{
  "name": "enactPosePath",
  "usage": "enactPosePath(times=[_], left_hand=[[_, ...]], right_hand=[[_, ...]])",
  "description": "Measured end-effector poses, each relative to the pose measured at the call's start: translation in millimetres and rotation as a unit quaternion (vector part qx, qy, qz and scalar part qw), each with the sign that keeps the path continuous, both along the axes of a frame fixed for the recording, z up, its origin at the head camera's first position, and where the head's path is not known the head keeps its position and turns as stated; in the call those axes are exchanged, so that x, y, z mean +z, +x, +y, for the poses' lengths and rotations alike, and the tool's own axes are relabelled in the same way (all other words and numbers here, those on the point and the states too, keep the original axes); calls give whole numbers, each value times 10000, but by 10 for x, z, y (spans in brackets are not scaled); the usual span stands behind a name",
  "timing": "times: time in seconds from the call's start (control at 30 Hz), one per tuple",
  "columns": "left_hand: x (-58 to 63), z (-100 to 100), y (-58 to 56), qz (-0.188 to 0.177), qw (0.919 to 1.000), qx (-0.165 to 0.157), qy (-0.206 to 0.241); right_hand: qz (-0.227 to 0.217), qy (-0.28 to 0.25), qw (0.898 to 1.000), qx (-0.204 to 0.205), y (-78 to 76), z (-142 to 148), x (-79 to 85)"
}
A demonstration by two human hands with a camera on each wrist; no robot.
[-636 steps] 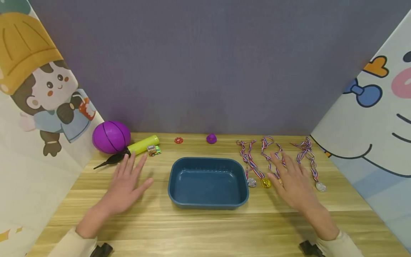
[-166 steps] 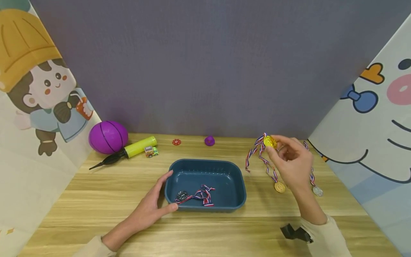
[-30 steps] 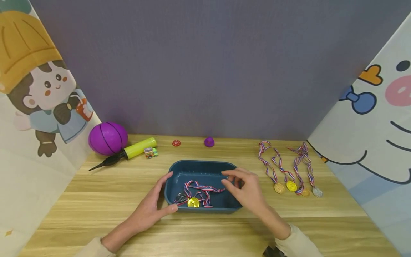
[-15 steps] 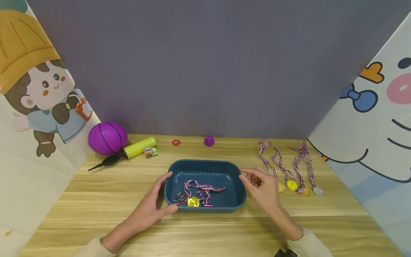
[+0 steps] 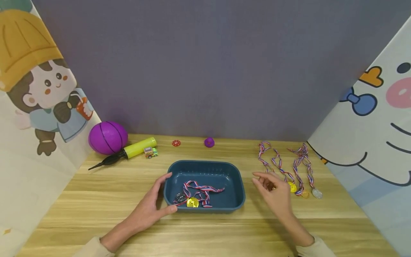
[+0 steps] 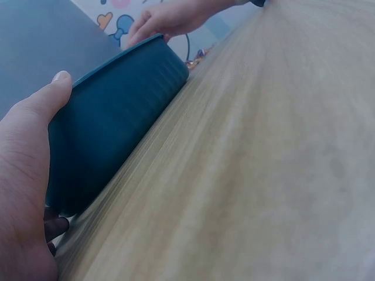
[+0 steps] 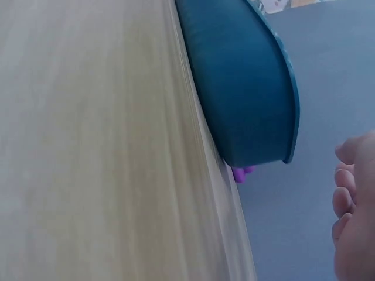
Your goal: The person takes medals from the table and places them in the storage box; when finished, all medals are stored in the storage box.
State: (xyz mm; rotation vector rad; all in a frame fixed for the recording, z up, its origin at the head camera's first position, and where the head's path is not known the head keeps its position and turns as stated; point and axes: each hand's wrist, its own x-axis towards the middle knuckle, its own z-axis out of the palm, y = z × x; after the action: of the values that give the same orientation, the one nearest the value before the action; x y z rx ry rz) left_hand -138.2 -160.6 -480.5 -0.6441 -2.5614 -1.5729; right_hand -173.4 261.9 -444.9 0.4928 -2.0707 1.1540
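Observation:
In the head view a dark blue plastic tub [image 5: 237,185] stands in the middle of the table. My left hand [image 5: 149,203] holds its left end, the thumb at the front wall and the fingers round the side. Inside the tub lie a gold medal [image 5: 192,202] and a dark silver medal [image 5: 179,197] with tangled striped ribbons [image 5: 205,187]. Right of the tub, my right hand [image 5: 276,194] is in the air with loosely bent fingers and nothing between them. Beyond it lie another gold medal [image 5: 292,186], a bronze-coloured medal [image 5: 305,193] and a silver medal [image 5: 316,193]; the hand hides part of this group.
At the back left are a purple ball [image 5: 108,137], a yellow and black hand pump [image 5: 139,147] and a small toy truck [image 5: 151,152]. A red chip [image 5: 176,143] and a small purple ring-like toy [image 5: 209,142] lie near the grey back wall [image 5: 205,71].
My right hand has let go of the gold medal's ribbon over the tub and moved right, past the rim. The gold medal now lies beside the silver one. The left hand stays put.

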Motion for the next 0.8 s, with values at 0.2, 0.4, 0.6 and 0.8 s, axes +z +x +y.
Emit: enactPosePath(times=[0.2,0.4,0.6,0.8], left_hand=[[-1,-21,8,-30,10000,15,-24],[-9,-19,-1,-20,10000,-2,-13],[-4,-13,-3,-106,9999,-34,4],[12,-14,-3,-96,9999,-49,6]], right_hand=[[-51,123,9998,-155,9,80,-1],[-256,203,9992,-247,39,237,-40],[-721,365,9950,-585,93,401,-75],[-1125,805,9867,-858,125,565,-63]])
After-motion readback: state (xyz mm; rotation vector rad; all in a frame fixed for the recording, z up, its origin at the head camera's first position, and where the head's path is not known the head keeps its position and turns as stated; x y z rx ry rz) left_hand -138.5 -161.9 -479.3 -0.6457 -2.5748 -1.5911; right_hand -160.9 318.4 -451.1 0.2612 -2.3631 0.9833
